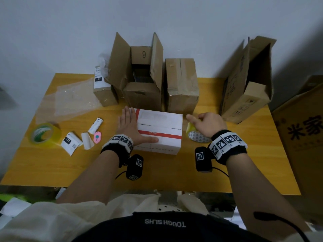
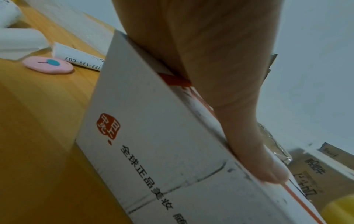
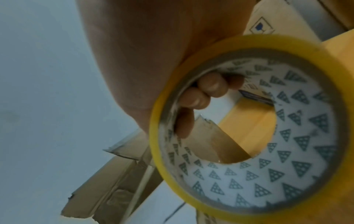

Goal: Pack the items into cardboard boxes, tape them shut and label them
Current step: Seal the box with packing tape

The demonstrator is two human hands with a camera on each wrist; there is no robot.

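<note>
A white box with red stripes [image 1: 160, 127] lies closed in the middle of the yellow table [image 1: 87, 165]. My left hand [image 1: 130, 124] lies flat on its left side, fingers straight, thumb [image 2: 264, 165] pressing along the top near the front edge. My right hand [image 1: 208, 124] is just right of the box and grips a yellow tape roll [image 1: 195, 135], fingers [image 3: 203, 94] curled through its patterned core [image 3: 268, 151]. The white box [image 2: 153, 136] carries a red logo and printed characters on its front.
Behind the white box stand an open brown box [image 1: 139, 81], a taped brown box [image 1: 181, 84] and a small labelled box [image 1: 103, 88]. An open carton [image 1: 248, 81] stands at right. At left lie a second tape roll [image 1: 45, 134], labels [image 1: 70, 142], a pink cutter [image 1: 97, 137] and bubble wrap [image 1: 73, 98].
</note>
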